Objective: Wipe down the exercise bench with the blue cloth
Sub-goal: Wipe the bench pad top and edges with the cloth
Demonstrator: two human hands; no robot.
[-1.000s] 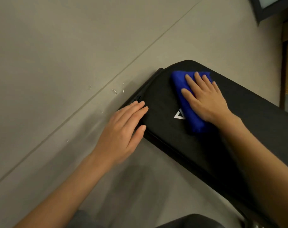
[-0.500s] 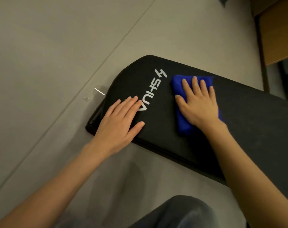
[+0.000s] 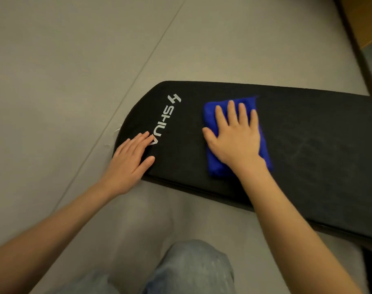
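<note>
Head view only: right hand (image 3: 236,139) lies flat, fingers spread, palm pressing the folded blue cloth (image 3: 210,117) onto the black padded top of the exercise bench (image 3: 308,128) — grip splayed open, pinning the cloth, not clamped round it. The cloth sits mid-width of the pad, just beside the white logo (image 3: 164,119) on its right, well in from the rounded end. Left hand (image 3: 130,160) rests flat on the near corner of that rounded end, fingertips touching the last letter of the logo, holding nothing, grip open — looks like bracing. Faint smear marks show on the pad further right (hard to say if dust or wipe trails). To do this stroke well, likely: keep the palm weight even so the fold doesn't bunch, run long overlapping passes along the pad, cover the logo end and edges too. Grey floor (image 3: 74,60) beyond, jeans-clad knee (image 3: 191,268) at the bottom.
</note>
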